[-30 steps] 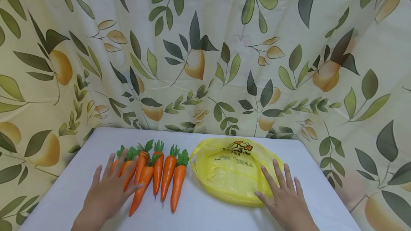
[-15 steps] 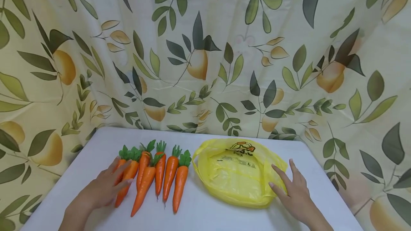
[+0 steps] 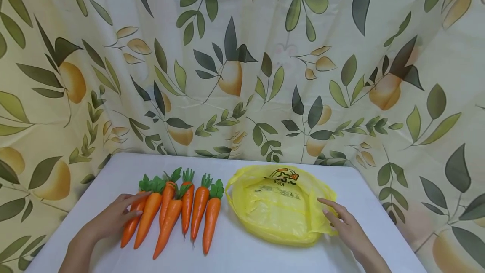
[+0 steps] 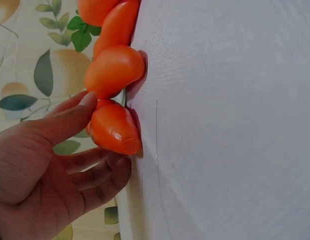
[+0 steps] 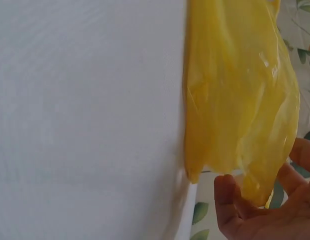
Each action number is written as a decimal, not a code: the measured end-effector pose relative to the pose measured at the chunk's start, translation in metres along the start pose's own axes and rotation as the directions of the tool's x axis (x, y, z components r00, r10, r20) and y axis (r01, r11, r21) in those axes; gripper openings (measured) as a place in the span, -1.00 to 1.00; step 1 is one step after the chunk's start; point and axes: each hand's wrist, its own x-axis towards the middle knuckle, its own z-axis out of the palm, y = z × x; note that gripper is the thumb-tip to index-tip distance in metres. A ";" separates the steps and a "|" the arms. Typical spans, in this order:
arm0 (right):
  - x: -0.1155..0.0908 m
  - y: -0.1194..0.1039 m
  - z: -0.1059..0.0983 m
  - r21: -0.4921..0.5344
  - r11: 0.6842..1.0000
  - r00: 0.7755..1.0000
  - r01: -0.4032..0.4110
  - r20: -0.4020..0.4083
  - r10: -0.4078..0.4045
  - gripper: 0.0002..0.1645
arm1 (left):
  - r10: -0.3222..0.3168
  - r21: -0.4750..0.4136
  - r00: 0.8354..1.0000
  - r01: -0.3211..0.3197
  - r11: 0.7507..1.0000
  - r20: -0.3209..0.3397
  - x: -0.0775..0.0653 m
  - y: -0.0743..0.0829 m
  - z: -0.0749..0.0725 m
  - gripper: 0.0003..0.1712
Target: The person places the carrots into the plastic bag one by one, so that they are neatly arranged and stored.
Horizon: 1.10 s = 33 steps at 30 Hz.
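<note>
My left hand [image 3: 113,216] grips the leftmost carrot [image 3: 130,227], its thumb on one side and curled fingers on the other. In the left wrist view that carrot [image 4: 115,131] shows its orange tip between thumb and fingers, close to the white tabletop. Several more orange carrots [image 3: 165,228] with green leafy tops lie in a row just right of it. At the right, a yellow plastic bag [image 3: 274,212] lies with its mouth spread wide. My right hand [image 3: 348,226] holds the bag's right edge, thumb and fingers around the hanging film [image 5: 257,187] in the right wrist view.
The white table [image 3: 242,260] runs back to a curtain [image 3: 242,75] printed with leaves and fruit. Dark printing [image 3: 282,176] marks the bag's far side. A narrow strip of tabletop separates the carrots from the bag.
Both hands were spread flat over the carrots and bag; they have drawn outward and lowered. My left hand has closed round the leftmost carrot, my right has taken the bag's edge.
</note>
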 end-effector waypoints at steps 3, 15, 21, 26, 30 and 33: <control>0.005 -0.001 0.002 0.022 1.000 1.000 0.000 0.014 0.000 -0.30 | 0.005 -0.021 1.000 -0.005 1.000 0.007 -0.002 -0.004 0.000 -0.36; 0.009 0.008 -0.004 -0.042 0.998 0.999 -0.038 -0.026 0.037 -0.37 | -0.034 -0.035 0.999 0.033 0.999 -0.025 0.001 -0.002 0.003 -0.36; 0.018 0.002 -0.008 -0.050 0.999 0.997 0.000 0.075 0.004 -0.34 | -0.044 -0.086 0.995 0.036 0.996 -0.086 -0.003 0.007 -0.002 -0.28; 0.023 0.000 -0.005 -0.059 0.998 0.999 0.022 0.044 -0.020 -0.40 | 0.021 -0.072 0.984 -0.035 0.997 -0.178 -0.001 0.019 -0.006 -0.26; 0.025 0.000 -0.004 -0.013 1.000 0.999 0.023 0.035 -0.022 -0.37 | 0.056 -0.078 0.975 -0.075 0.994 -0.214 0.003 0.027 -0.005 -0.26; 0.026 0.002 -0.004 0.047 0.999 0.998 0.010 0.056 -0.013 -0.33 | 0.071 -0.114 0.971 -0.100 0.988 -0.229 0.009 0.032 -0.002 -0.27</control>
